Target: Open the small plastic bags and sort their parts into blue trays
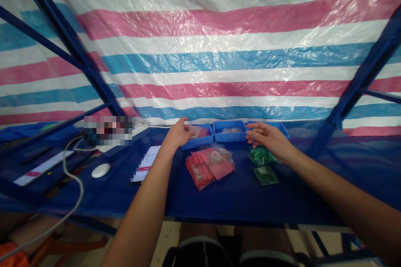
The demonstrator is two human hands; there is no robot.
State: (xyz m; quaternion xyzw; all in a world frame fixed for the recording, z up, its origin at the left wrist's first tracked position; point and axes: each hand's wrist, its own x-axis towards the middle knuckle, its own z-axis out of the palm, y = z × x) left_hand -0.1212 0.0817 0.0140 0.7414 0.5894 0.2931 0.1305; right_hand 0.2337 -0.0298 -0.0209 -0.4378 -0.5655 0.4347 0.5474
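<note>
My left hand (pixel 180 134) is at the left end of a blue bin (pixel 198 142), its thumb and forefinger spread apart. Inside that bin lie pinkish plastic bags (pixel 200 131). My right hand (pixel 268 137) reaches over the front of another blue bin (pixel 283 130), fingers loosely bent and slightly apart, with nothing visible in them. Below it are green bags (pixel 260 155) and a flat green bag with a pale piece inside (pixel 266 175). Between my forearms, a fanned pile of red plastic bags (pixel 208 169) rests on the blue table (pixel 219 204).
A middle blue bin (pixel 230 136) holds clear bags. To the left are a phone-like screen (pixel 148 162), a white oval object (pixel 100 170), a white cable (pixel 80 183) and another tablet-like device (pixel 44 168). Blue metal posts (pixel 94 79) and a striped plastic sheet (pixel 219 50) enclose the table.
</note>
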